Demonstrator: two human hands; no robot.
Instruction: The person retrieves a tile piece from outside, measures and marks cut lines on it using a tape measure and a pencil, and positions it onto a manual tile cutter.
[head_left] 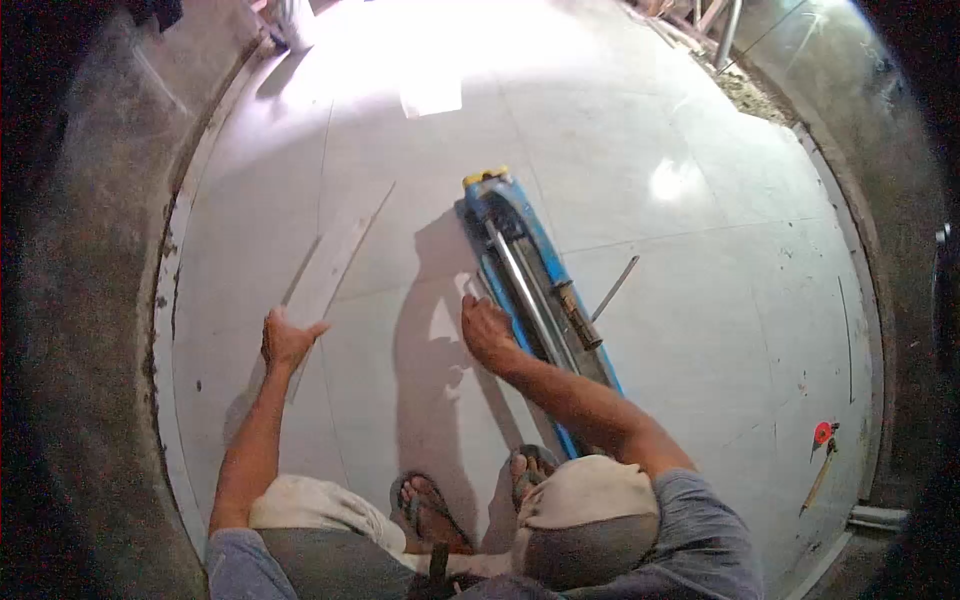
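Note:
My left hand (286, 342) grips the near part of a narrow pale tile strip (338, 258), thumb at its right edge and fingers at its left. The strip points away from me over the floor. My right hand (487, 327) is closed, fingers curled, beside the left edge of a blue manual tile cutter (530, 290). What it holds, if anything, is hidden. The cutter has steel rails and a yellow far end, and its near end lies beside my right leg. Its handle (615, 288) sticks out to the right.
Large pale tiles (700, 330) cover the floor. Bare walls (110, 250) stand left and right. At right lie a red round object (823, 433) and a thin yellowish tool (818, 480). A whitish container (296, 22) stands far left; rubble (750, 95) lies far right.

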